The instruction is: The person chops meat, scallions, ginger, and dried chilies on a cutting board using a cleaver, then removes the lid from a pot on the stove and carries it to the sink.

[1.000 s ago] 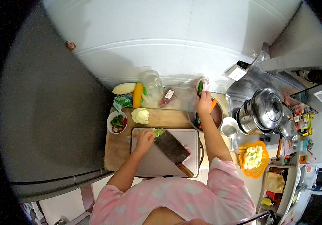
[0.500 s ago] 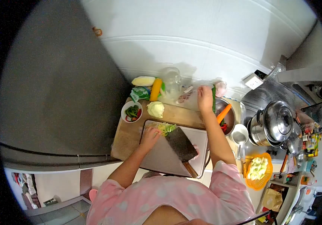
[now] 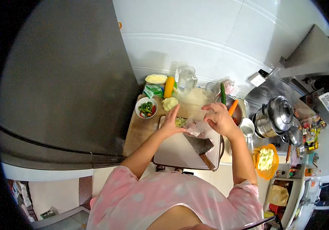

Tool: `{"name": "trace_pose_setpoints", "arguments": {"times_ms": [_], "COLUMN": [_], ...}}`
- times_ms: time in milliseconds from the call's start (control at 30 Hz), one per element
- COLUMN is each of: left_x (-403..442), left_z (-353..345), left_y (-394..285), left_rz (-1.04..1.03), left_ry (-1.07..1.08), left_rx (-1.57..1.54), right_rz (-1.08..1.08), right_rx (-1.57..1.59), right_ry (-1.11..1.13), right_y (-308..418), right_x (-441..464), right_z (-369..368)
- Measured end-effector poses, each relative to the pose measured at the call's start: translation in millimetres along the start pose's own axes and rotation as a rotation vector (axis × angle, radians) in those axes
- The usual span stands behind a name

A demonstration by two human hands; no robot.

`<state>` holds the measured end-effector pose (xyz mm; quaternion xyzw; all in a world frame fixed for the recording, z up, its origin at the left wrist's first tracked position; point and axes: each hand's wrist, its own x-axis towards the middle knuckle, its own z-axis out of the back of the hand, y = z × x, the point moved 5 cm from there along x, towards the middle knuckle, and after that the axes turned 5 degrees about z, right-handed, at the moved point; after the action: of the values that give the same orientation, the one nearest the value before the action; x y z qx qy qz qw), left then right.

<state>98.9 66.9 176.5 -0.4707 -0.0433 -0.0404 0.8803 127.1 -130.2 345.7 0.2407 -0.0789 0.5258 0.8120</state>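
Observation:
A clear plastic bag with meat and a white label [image 3: 196, 131] lies on the white cutting board [image 3: 168, 151], partly over the cleaver [image 3: 200, 145]. To the bag's left is my left hand [image 3: 169, 125], its thumb and fingers spread, with nothing held. My right hand [image 3: 220, 119] hovers at the bag's right, fingers bent but apart. Chopped green vegetable [image 3: 180, 122] shows between my left hand and the bag. The cleaver's wooden handle points toward my body.
Behind the board are a pale cabbage piece [image 3: 170, 104], a yellow squash [image 3: 169, 87] and a glass jug [image 3: 187, 79]. A white bowl of peppers [image 3: 146, 107] stands left. At right are a carrot [image 3: 233, 107], cucumber [image 3: 223, 94], steel pot [image 3: 265, 122] and orange basket [image 3: 275, 166].
The bag of meat has come from near the wall onto the board, and my right hand has moved toward my body. My left hand has left the chopped vegetable and spread its fingers.

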Motion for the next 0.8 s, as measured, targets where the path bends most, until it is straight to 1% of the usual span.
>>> {"name": "trace_pose_setpoints", "arguments": {"times_ms": [67, 100, 133, 233, 267, 300, 333, 367, 433, 467, 500, 567, 633, 700, 767, 800], "left_x": [-6.9, -13.4, -27.1, -46.7, -53.5, -54.9, -56.9, -58.6, -61.2, -62.2, -63.2, -59.8, -58.6, -60.0, -66.2, -67.8], "left_z": [-20.5, -24.1, -20.6, -36.1, -41.2, -45.2, -49.2, -52.9, -47.8, -45.8, -43.5, -54.0, -42.9, -43.6, -45.7, -51.6], "left_y": [19.4, 15.9, 1.3, 10.2, 20.8, 26.4, 32.0, 37.3, 40.7, 42.2, 41.4, 63.1, 58.0, 48.2, 37.2, 33.2], "left_rz": [0.059, 0.088, 0.033, -0.062, -0.067, -0.01, 0.047, 0.103, 0.125, 0.134, 0.167, 0.268, 0.234, 0.304, 0.38, 0.395], "left_ry": [0.264, 0.397, 0.408, 0.553, 0.389, 0.397, 0.406, 0.416, 0.33, 0.293, 0.255, 0.216, 0.119, 0.161, 0.222, 0.312], "left_rx": [-0.168, -0.248, -0.356, -0.29, -0.229, -0.288, -0.347, -0.405, -0.372, -0.354, -0.421, -0.624, -0.571, -0.778, -1.001, -1.059], "right_rz": [0.011, -0.024, -0.059, -0.171, -0.212, -0.253, -0.205, -0.277, -0.42, -0.488, -0.521, -0.776, -1.047, -1.224, -1.287, -1.273], "right_rx": [-0.037, -0.012, 0.013, 0.095, 0.106, 0.117, 0.0, -0.036, -0.115, -0.081, -0.15, 0.048, 0.419, 0.779, 1.02, 1.087], "right_ry": [-0.007, -0.015, -0.023, -0.102, -0.127, -0.153, -0.142, -0.235, -0.423, -0.515, -0.627, -0.859, -0.984, -0.955, -0.875, -0.936], "right_y": [22.4, 27.9, 31.7, 40.3, 44.3, 46.9, 54.3, 58.3, 76.8, 74.7, 77.7, 63.1, 47.8, 71.6, 93.4, 96.0], "right_x": [1.0, -1.0, -4.4, -17.5, -22.1, -27.3, -30.6, -36.4, -44.0, -59.5, -74.3, -130.4, -184.6, -191.2, -174.7, -169.1], "right_z": [-1.4, -4.4, -8.0, -18.9, -22.0, -24.5, -24.5, -22.3, -11.9, -14.1, -15.2, -51.7, -117.7, -164.3, -187.1, -195.5]}}
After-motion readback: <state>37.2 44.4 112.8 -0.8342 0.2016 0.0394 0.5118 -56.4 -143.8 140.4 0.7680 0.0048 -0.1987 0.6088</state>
